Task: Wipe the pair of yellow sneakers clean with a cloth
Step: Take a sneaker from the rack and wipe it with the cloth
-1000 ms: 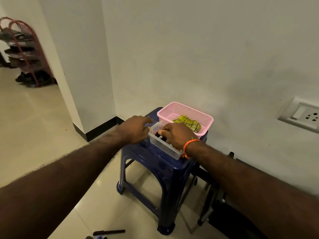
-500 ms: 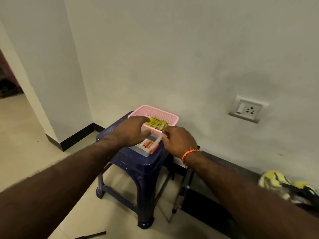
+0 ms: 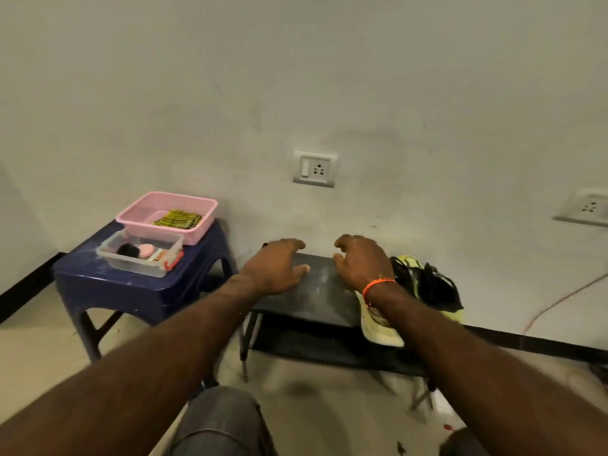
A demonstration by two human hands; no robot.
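Two yellow sneakers lie on the right part of a low black table [image 3: 309,291]: one [image 3: 381,327] shows its pale sole at the front edge, partly behind my right wrist, the other [image 3: 434,291] has black laces and sits behind it. A folded yellow-green checked cloth [image 3: 178,219] lies in a pink basket [image 3: 197,233] on the blue stool [image 3: 98,278] to the left. My left hand [image 3: 274,268] and my right hand [image 3: 360,261] hover over the black table with loosely curled fingers, holding nothing.
A clear plastic box [image 3: 131,263] with a brush and small items stands in front of the basket on the stool. Wall sockets [image 3: 315,168] are above the table. A thin cable [image 3: 559,297] runs along the right wall. My knees are at the bottom.
Both hands left the clear box on the stool and moved right to above the black table. The view swung right, bringing both sneakers fully into sight.
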